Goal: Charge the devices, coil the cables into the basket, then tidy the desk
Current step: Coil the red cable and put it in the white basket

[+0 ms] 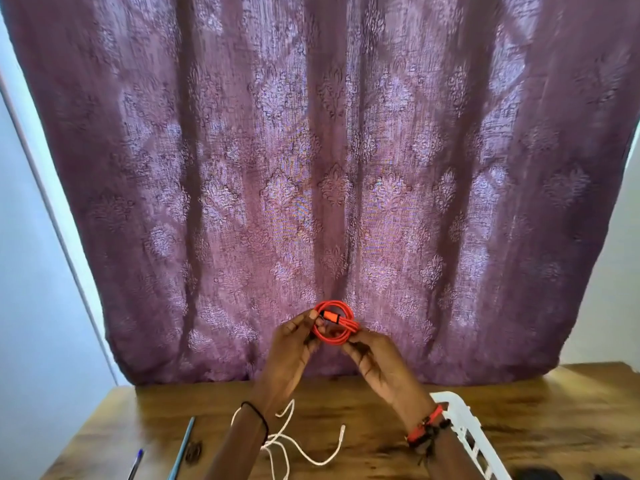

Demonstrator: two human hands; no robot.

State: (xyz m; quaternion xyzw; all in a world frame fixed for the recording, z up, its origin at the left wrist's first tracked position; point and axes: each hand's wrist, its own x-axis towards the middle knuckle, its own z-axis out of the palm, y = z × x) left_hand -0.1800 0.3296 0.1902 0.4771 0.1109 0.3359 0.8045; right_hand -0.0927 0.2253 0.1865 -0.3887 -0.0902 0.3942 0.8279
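An orange cable (335, 323) is wound into a small round coil and held up in front of the purple curtain, above the desk. My left hand (292, 355) pinches the coil's left side near its black-tipped plug. My right hand (375, 362) grips the coil's lower right side. A loose white cable (304, 448) lies uncoiled on the wooden desk (554, 427) below my wrists. A white slotted basket (464, 434) stands at the right, partly behind my right forearm.
A purple patterned curtain (329, 168) hangs right behind the desk. At the desk's front left lie a teal-edged flat object (183, 448) and a blue pen (135, 464). Something dark (530, 474) shows at the bottom right edge.
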